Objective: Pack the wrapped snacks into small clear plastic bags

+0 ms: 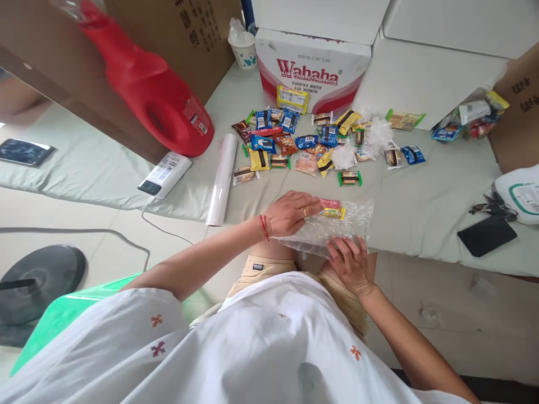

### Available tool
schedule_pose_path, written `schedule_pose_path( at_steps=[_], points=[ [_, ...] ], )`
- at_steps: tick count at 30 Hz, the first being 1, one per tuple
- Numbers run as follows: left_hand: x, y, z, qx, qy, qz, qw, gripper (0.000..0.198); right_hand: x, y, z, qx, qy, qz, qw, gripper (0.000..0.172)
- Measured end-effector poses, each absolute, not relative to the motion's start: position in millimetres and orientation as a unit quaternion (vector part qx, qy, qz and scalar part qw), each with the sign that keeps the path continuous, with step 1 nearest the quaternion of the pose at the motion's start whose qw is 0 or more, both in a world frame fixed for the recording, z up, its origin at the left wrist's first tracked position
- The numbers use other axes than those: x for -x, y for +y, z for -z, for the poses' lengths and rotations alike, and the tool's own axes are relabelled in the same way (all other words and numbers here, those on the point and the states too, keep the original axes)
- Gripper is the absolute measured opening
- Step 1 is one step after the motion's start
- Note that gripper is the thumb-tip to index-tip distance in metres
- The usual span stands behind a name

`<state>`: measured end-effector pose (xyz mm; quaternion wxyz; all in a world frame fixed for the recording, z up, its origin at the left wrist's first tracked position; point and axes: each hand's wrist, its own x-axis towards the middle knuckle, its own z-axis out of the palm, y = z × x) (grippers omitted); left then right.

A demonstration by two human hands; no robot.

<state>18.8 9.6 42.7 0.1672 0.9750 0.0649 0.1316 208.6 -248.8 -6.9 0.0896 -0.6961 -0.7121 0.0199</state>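
Two packets nearest the left hand point(292, 214)
Pink packet point(330, 203) and yellow packet point(338, 214) lie crosswise at its close-set fingertips, over clear plastic point(360, 216); the right hand point(351, 264), fingers parted, touches its near edge. Pinching: cannot tell.

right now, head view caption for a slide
Left hand at two small packets, right hand on clear plastic, snack pile beyond

pinkish-red packet point(329, 203), yellow packet point(336, 212) with perhaps darker print, clear film point(316, 228)
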Motion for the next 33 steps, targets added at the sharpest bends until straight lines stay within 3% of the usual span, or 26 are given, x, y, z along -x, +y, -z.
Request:
schedule_pose_path(
  at_steps=[4,7,12,15,18,20,23,26,28,30,33],
  points=[
    [-33.0,11.1,-29.9,-0.963,0.030,-0.107,0.246,0.050,-218.7,-226.2,-15.4,0.701,-0.704,-0.058,0.095,0.044],
    [-32.4,16.5,-25.0,-0.946,0.038,-0.119,0.299,0.047,-238.1,-197.4,-42.3,0.707,-0.676,-0.100,0.181,0.032],
    [-27.9,24.8,-38.8,-0.928,0.027,-0.095,0.360,0.052,-276.1,-127.7,-55.0,0.755,-0.545,-0.180,0.317,0.034],
    [-18.3,20.7,-42.6,-0.925,0.069,-0.125,0.351,0.065,-284.4,-95.3,-42.5,0.789,-0.485,-0.201,0.318,0.034],
    [-7.5,7.4,-33.0,-0.944,0.105,-0.167,0.263,0.092,-281.1,-81.9,-31.1,0.803,-0.475,-0.218,0.285,0.033],
    [-4.9,-1.8,-23.2,-0.953,0.128,-0.172,0.212,0.079,-278.3,-80.8,-26.8,0.810,-0.477,-0.225,0.257,0.032],
    [-10.6,-6.7,-12.9,-0.938,0.215,-0.186,0.198,0.039,-280.7,-83.2,-23.5,0.809,-0.482,-0.227,0.248,0.030],
    [-21.6,1.7,-12.1,-0.879,0.397,-0.203,0.170,0.040,-290.3,-87.8,-24.6,0.800,-0.497,-0.229,0.247,0.028],
    [-27.0,9.2,-15.2,-0.837,0.493,-0.192,0.137,0.029,-294.6,-94.0,-30.2,0.806,-0.515,-0.189,0.222,0.031],
    [-30.0,13.0,-19.1,-0.819,0.534,-0.172,0.122,0.024,-291.0,-103.8,-39.4,0.814,-0.539,-0.093,0.198,0.035],
    [-32.3,8.5,-24.7,-0.811,0.548,-0.160,0.132,0.033,-266.2,-120.7,-52.1,0.781,-0.581,0.062,0.222,0.033]
  ],
)
